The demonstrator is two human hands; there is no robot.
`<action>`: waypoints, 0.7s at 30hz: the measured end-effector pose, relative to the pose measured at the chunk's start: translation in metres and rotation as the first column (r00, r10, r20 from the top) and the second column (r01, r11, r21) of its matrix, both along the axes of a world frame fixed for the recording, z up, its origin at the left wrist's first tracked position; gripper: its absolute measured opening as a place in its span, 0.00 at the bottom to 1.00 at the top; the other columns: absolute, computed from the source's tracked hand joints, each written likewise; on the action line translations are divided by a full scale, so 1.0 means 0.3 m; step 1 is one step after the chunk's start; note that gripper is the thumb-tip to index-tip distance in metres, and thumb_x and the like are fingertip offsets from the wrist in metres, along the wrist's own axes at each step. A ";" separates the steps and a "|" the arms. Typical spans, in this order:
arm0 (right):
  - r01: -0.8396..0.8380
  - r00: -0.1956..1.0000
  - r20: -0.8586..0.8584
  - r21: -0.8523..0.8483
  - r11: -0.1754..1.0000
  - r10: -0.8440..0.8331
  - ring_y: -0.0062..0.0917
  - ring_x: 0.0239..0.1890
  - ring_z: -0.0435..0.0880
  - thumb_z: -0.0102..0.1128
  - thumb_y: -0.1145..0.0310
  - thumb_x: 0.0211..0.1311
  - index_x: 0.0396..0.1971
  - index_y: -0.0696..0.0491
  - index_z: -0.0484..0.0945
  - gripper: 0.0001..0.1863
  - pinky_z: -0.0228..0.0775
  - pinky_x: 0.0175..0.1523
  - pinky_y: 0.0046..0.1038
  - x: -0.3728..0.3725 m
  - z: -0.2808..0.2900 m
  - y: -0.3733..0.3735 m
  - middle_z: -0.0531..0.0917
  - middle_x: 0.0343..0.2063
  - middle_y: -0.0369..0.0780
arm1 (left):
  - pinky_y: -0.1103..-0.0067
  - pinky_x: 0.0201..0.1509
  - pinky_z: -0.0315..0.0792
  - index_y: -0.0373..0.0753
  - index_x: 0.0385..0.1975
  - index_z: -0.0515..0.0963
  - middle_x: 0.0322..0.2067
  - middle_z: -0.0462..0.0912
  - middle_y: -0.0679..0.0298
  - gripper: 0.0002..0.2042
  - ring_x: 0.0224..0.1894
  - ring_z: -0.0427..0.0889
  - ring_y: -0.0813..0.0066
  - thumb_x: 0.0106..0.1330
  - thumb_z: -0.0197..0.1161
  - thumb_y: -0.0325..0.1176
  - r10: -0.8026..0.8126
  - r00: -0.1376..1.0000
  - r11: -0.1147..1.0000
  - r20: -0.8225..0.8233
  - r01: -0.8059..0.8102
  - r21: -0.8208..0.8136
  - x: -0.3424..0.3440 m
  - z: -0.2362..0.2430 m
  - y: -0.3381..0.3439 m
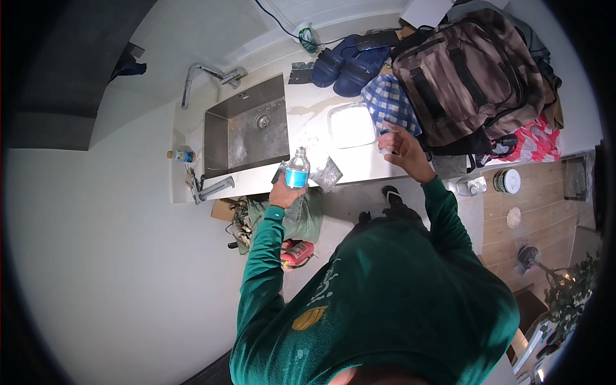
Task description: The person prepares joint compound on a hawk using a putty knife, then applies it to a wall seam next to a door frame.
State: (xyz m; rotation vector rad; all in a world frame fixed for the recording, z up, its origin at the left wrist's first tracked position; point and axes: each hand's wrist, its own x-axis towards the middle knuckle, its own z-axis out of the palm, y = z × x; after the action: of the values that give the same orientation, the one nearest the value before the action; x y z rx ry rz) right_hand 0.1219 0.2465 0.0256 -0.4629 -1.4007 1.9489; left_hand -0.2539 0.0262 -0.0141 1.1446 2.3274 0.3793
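My left hand (283,196) grips a clear plastic bottle (297,170) with a blue label and an uncapped neck, held upright at the counter's front edge below the sink (224,147). Just right of the bottle lies a grey, mottled flat piece (327,173). My right hand (405,149) is raised at the right, fingers curled around something small that I cannot make out. Near it are a square white container (352,126) and a blue checked cloth (387,96) on the counter (308,109).
Blue slippers (350,70) and a camouflage backpack (462,77) crowd the counter's right. A faucet (215,75) and small bottle (181,156) flank the sink. A red fire extinguisher (297,255) and green bag (308,215) sit below. A tub (507,181) stands at right.
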 end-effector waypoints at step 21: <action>0.027 0.999 -0.041 0.045 0.999 -0.025 0.29 0.55 0.80 0.70 0.80 0.56 0.71 0.55 0.58 0.43 0.69 0.63 0.28 0.006 -0.065 0.009 0.79 0.54 0.46 | 0.65 0.54 0.77 0.34 0.54 0.73 0.45 0.85 0.49 0.41 0.48 0.85 0.51 0.42 0.78 0.54 0.014 1.000 0.999 -0.017 -0.015 -0.050 0.021 0.038 0.026</action>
State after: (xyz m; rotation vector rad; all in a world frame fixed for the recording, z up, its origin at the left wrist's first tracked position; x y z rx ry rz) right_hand 0.1236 0.2493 0.0062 -0.4158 -1.4032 1.8917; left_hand -0.2477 0.0341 -0.0027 1.1120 2.3469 0.3159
